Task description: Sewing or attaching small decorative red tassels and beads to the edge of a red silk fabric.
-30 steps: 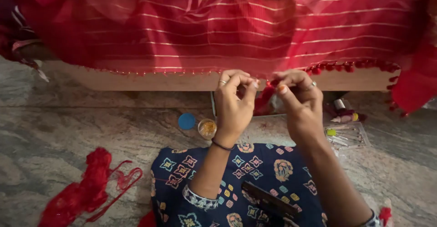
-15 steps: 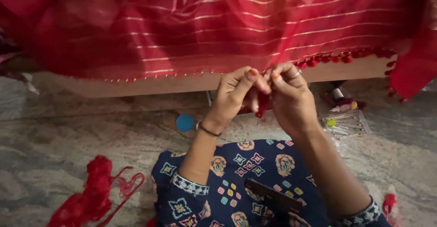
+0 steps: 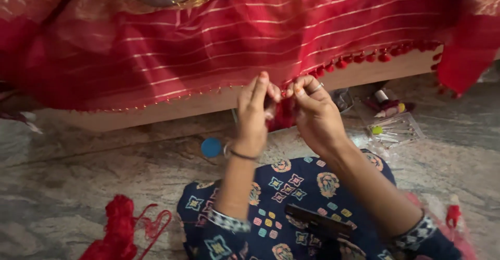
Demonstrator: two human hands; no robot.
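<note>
Two hands work small red tassels onto the hem of a red cloth.

The left hand (image 3: 254,115) and right hand (image 3: 312,115) meet at the cloth's edge (image 3: 284,115), fingers pinched narrow on a bit of red thread there. To the right the hem already carries a row of tassels (image 3: 364,58); to the left it shows only tiny beads, so that long stretch seems left to do. A heap of red thread (image 3: 121,228) lies on the stone floor (image 3: 78,171), a clear packet of pins (image 3: 395,131) near the right hand.
</note>
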